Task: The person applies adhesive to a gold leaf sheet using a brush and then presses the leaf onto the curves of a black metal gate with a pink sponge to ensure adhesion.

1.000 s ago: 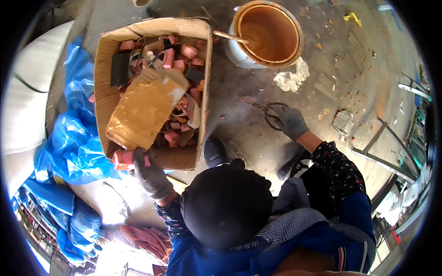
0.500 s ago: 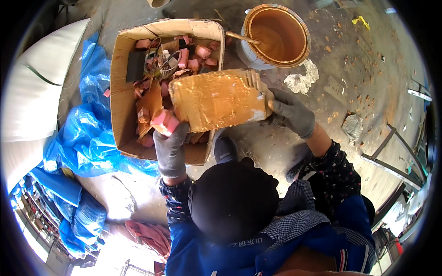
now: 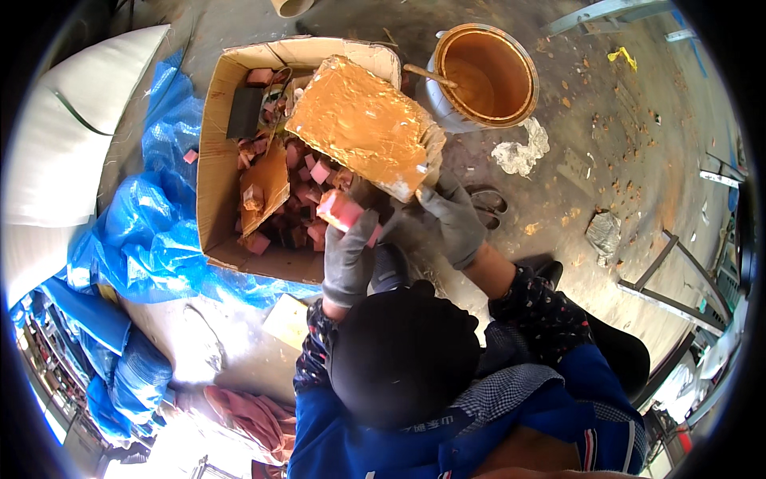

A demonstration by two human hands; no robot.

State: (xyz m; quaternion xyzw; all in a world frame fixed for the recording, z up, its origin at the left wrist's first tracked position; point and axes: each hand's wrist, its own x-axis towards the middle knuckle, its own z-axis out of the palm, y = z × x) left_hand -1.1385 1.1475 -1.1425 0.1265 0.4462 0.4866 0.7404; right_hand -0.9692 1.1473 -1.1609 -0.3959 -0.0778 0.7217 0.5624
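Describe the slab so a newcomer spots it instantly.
Find the open cardboard box. Over its right side, the right hand grips a flat slab by its lower end. Its glossy orange-brown face is far larger than any pink chunk inside.

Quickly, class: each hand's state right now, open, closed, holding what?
Left gray-gloved hand: closed, holding a pink, blocky foam-like piece.
Right gray-gloved hand: closed, gripping one end of a flat, orange-brown-coated cardboard piece.
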